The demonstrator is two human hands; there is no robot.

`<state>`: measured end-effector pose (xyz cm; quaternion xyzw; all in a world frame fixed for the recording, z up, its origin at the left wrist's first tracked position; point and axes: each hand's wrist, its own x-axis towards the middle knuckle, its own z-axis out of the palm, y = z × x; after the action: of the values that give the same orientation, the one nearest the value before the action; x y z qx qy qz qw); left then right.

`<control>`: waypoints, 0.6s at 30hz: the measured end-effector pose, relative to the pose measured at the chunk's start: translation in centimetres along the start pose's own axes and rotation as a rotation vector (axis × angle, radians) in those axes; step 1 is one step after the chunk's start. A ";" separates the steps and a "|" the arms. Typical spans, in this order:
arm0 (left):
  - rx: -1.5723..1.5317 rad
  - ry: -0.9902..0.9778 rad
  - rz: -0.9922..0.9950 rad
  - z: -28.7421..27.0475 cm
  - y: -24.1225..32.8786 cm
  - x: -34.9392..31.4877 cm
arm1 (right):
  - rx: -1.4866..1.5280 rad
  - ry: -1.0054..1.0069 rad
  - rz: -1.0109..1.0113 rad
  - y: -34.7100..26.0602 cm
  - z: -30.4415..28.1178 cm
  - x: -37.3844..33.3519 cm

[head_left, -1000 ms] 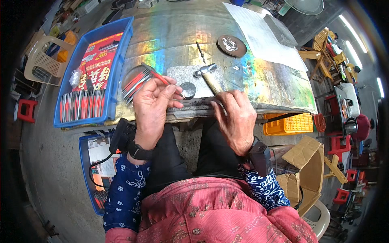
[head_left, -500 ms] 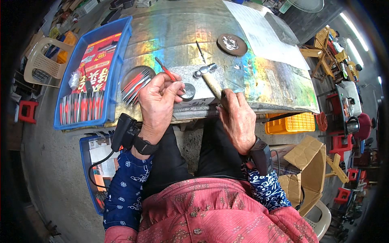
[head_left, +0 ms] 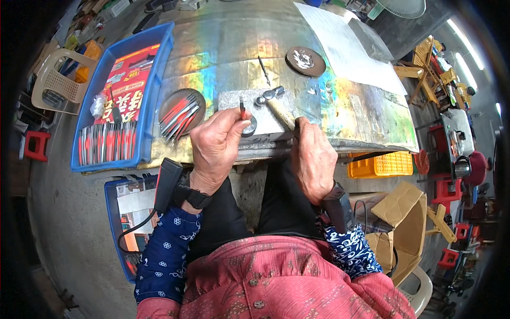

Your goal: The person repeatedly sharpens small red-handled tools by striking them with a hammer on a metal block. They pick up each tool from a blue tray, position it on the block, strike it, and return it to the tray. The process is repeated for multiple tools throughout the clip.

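Pinched in my left hand (head_left: 215, 151) is a slim red-and-dark tool (head_left: 243, 109), held nearly upright. Its lower end is hidden behind my fingers, next to a round dark metal disc (head_left: 249, 127) on a grey block (head_left: 231, 100). My right hand (head_left: 314, 162) is closed round the end of a hammer's wooden handle (head_left: 281, 113); the hammer head (head_left: 270, 95) rests over the block. Left of my left hand, a round dark dish (head_left: 201, 103) holds several similar red and silver slim tools (head_left: 177, 118). A thin dark pointed rod (head_left: 263, 69) lies beyond the block.
A blue crate (head_left: 166, 50) at the table's left holds rows of slim tools and a red printed sheet (head_left: 127, 80). Farther right are a brown dish (head_left: 320, 70) with white scraps and a white sheet (head_left: 345, 50). A yellow crate (head_left: 380, 166) and cardboard box (head_left: 409, 218) stand below, right.
My left hand has moved slightly right and turned, bringing the slim tool from leaning left to nearly upright by the disc. My right hand has shifted slightly with the hammer.
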<state>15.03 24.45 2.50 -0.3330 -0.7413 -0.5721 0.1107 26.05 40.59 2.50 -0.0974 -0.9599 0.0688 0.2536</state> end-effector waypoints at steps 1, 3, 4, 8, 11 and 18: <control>-0.015 0.005 -0.009 0.0 0.0 0.1 | 0.014 0.006 -0.008 0.0 -0.5 0.3; -0.019 0.008 -0.018 0.0 0.0 0.2 | 0.092 0.043 -0.016 0.1 -1.7 1.3; -0.012 0.011 0.014 0.0 0.0 0.2 | 0.272 0.022 0.048 0.2 -2.9 1.4; -0.002 0.010 0.038 -0.2 0.3 0.3 | 0.604 0.180 0.041 -1.0 -7.0 2.4; 0.009 0.024 0.034 -0.2 0.4 0.2 | 0.453 0.037 -0.074 -1.6 -10.4 2.5; 0.063 0.036 0.081 0.0 0.3 0.2 | 0.394 0.059 -0.229 -2.7 -12.6 2.9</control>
<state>15.09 24.55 2.83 -0.3487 -0.7429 -0.5493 0.1577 29.46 39.67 15.28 0.0617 -0.9248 0.2230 0.3020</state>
